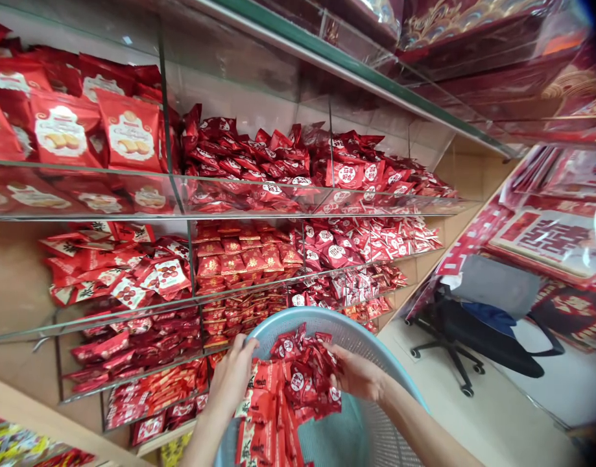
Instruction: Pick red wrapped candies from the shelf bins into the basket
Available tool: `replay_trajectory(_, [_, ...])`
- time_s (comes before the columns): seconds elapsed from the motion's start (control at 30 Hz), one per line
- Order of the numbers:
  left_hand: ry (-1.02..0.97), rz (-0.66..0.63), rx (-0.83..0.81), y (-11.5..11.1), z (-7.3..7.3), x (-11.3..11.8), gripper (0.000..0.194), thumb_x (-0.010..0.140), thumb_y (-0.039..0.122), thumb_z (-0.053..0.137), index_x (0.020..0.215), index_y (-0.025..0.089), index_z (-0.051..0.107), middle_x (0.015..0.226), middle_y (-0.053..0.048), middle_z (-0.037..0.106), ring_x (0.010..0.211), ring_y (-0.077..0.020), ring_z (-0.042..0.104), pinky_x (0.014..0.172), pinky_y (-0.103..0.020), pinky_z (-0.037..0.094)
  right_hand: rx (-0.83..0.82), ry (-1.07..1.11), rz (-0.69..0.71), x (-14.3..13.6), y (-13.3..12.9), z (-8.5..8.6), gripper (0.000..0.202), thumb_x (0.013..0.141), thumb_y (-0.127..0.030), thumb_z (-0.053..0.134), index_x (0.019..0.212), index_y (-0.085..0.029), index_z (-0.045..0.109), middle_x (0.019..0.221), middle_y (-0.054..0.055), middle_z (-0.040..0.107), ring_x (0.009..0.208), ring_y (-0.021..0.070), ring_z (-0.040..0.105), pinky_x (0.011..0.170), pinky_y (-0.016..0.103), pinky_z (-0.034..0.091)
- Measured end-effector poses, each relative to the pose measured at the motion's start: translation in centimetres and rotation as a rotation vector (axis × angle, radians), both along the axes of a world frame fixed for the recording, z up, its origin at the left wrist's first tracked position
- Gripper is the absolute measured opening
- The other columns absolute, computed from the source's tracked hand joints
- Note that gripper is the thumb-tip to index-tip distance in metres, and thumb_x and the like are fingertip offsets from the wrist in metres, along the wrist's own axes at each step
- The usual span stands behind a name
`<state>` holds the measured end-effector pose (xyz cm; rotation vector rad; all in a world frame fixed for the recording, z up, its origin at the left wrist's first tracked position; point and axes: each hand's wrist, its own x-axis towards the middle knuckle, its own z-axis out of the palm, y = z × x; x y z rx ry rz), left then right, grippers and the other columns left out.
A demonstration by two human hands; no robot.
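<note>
A blue-grey plastic basket (pixel 278 316) with perforated sides stands tilted before the shelves. My left hand (pixel 232 373) is curled over its left rim, fingers closed there. Inside the basket, my right hand (pixel 360 375) grips a bunch of small dark red snack packets (pixel 305 379) with round white labels. Those fingers are partly hidden by the packets. Beside my left hand lie longer bright red packets (pixel 261 395) with black characters on cream ends. Part of the basket's green-blue floor shows below the packets.
Glass-fronted shelves (pixel 259 214) hold several kinds of red packets in divided compartments. Larger red cookie bags (pixel 132 133) fill the upper left. An office chair (pixel 487 324) stands on the floor at right, beside red decorations (pixel 560 240). A wooden edge (pixel 49 415) crosses the lower left.
</note>
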<state>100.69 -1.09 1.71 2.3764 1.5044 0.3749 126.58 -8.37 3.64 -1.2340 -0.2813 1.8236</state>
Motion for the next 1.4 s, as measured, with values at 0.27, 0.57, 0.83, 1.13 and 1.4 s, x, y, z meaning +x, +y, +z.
replay_trajectory(0.27, [0.017,0.000,-0.007,-0.1,0.3,0.1,0.033,0.088,0.019,0.026,0.111,0.030,0.046,0.112,-0.001,0.045,0.069,-0.0071,0.056,0.057,-0.020,0.034,0.125,0.040,-0.074,-0.3,-0.3,1.0,0.018,0.075,-0.032,0.064,0.084,-0.017,0.064,0.074,0.001,0.066,0.060,0.0066,0.060,0.050,0.011,0.044])
replay_trajectory(0.57, [0.014,-0.007,-0.035,-0.2,0.7,0.0,0.031,0.088,0.022,0.026,0.111,0.032,0.046,0.113,0.000,0.045,0.072,-0.0076,0.056,0.059,-0.019,0.034,0.158,0.009,-0.095,-0.9,-0.2,1.3,0.014,0.072,-0.026,0.066,0.084,-0.019,0.064,0.085,0.002,0.066,0.076,0.0102,0.064,0.058,0.013,0.047])
replay_trajectory(0.83, [0.027,-0.005,-0.026,-0.1,0.6,0.0,0.030,0.088,0.022,0.027,0.110,0.031,0.046,0.113,0.000,0.044,0.072,-0.0079,0.056,0.059,-0.020,0.035,0.118,-0.065,-0.132,-0.5,-0.5,0.8,0.014,0.068,-0.022,0.069,0.082,-0.020,0.067,0.089,0.003,0.067,0.073,0.0097,0.063,0.064,0.017,0.051])
replay_trajectory(1.13, [0.038,0.007,-0.039,-0.1,0.6,0.1,0.032,0.087,0.020,0.027,0.111,0.031,0.047,0.114,-0.001,0.044,0.073,-0.0086,0.057,0.059,-0.020,0.036,0.161,-0.094,-0.117,0.3,-0.8,1.7,0.018,0.070,-0.022,0.068,0.087,-0.019,0.067,0.092,0.003,0.068,0.076,0.0103,0.064,0.062,0.016,0.051])
replay_trajectory(1.4, [0.008,0.018,-0.059,0.1,-0.1,-0.1,0.036,0.086,0.015,0.028,0.113,0.031,0.047,0.118,-0.001,0.045,0.080,-0.0084,0.058,0.062,-0.017,0.037,0.102,-0.130,-0.155,-0.8,-0.7,-0.1,0.010,0.062,-0.021,0.074,0.069,-0.019,0.066,0.074,0.000,0.067,0.064,0.0088,0.062,0.054,0.016,0.048])
